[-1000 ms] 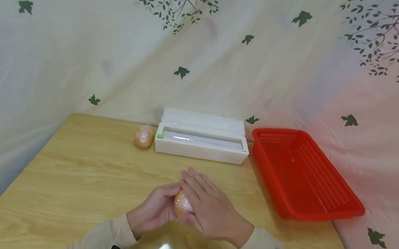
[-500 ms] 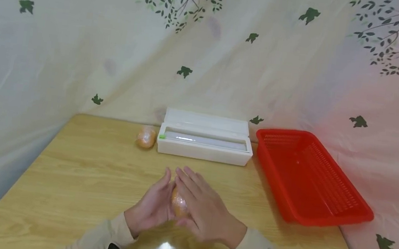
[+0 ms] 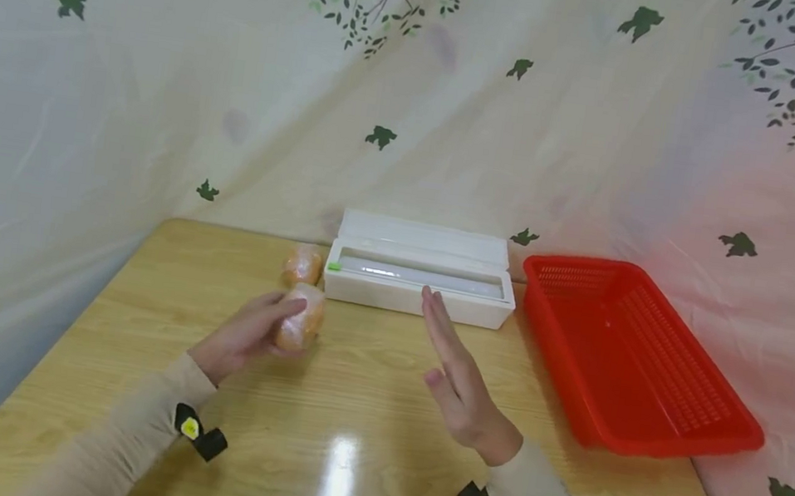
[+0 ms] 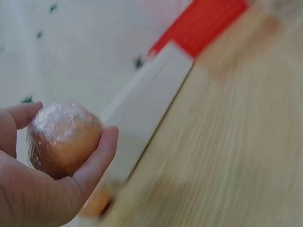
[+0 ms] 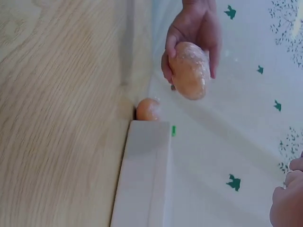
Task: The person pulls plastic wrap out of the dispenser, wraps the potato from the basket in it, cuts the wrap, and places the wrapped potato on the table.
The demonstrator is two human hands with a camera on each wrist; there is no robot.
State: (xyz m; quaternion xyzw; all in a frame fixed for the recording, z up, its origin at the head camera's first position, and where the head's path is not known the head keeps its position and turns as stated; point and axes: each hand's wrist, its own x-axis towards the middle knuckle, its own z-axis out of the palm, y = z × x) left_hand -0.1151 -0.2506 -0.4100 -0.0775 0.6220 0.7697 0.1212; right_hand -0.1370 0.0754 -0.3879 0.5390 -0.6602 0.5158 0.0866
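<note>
My left hand (image 3: 246, 337) grips a round, orange-coloured fruit wrapped in cling film (image 3: 300, 323), holding it over the left part of the table. In the left wrist view, thumb and fingers hold the wrapped fruit (image 4: 66, 142) from both sides, and its film looks crinkled and shiny on top. A second wrapped fruit (image 3: 303, 263) rests at the back of the table, just behind the held one. My right hand (image 3: 463, 395) is raised over the table with straight fingers and nothing in it. The right wrist view shows its edge (image 5: 289, 198) at the lower right.
Beside the second fruit stands a long white cling film box (image 3: 416, 301), lid up, with a roll inside and a green slider at its left end. A red plastic basket (image 3: 562, 370) occupies the right side. A printed curtain (image 3: 274, 98) hangs behind the wooden table (image 3: 128, 347).
The hands were pressed together around the fruit and have parted. My left hand has carried it forward and left toward the second fruit; my right hand has let go and moved right.
</note>
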